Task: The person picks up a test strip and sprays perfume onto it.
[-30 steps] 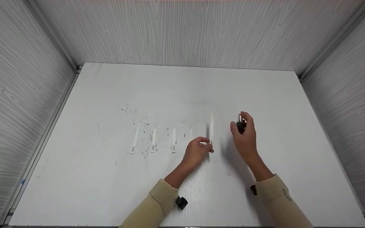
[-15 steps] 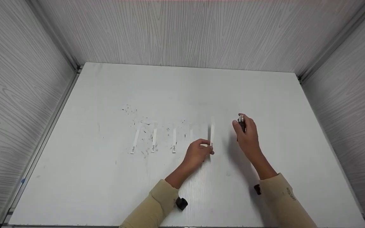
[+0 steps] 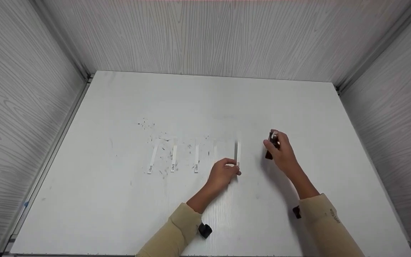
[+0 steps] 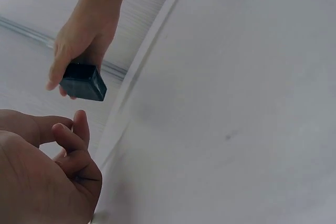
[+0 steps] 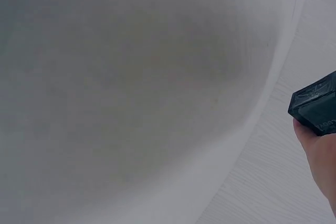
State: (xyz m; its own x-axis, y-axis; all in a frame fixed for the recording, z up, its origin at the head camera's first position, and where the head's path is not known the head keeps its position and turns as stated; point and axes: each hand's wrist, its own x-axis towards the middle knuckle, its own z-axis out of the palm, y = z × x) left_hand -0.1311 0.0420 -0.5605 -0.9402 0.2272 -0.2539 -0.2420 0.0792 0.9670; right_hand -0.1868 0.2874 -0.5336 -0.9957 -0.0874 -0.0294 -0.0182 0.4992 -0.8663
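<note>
My left hand (image 3: 222,172) pinches the lower, printed end of a narrow white paper test strip (image 3: 239,151), which points away from me over the table. To its right, my right hand (image 3: 282,153) grips a small dark rectangular spray bottle (image 3: 269,156) with a silvery top, like a perfume bottle. In the left wrist view the dark bottle (image 4: 84,83) hangs above my left fingers, its flat base facing the camera; the strip does not show there. Only a corner of the bottle (image 5: 317,104) and part of the hand appear in the right wrist view.
Left of my hands, several similar white strips (image 3: 173,157) lie in a row on the white table (image 3: 177,100), printed ends toward me. Dark specks (image 3: 145,124) are scattered around them. Wood-grain panels (image 3: 205,39) enclose the back and both sides.
My right hand has drawn a little to the right and toward me, tipping the bottle so its dark body shows more. The pinched strip looks shorter in the head view; my left hand barely moved.
</note>
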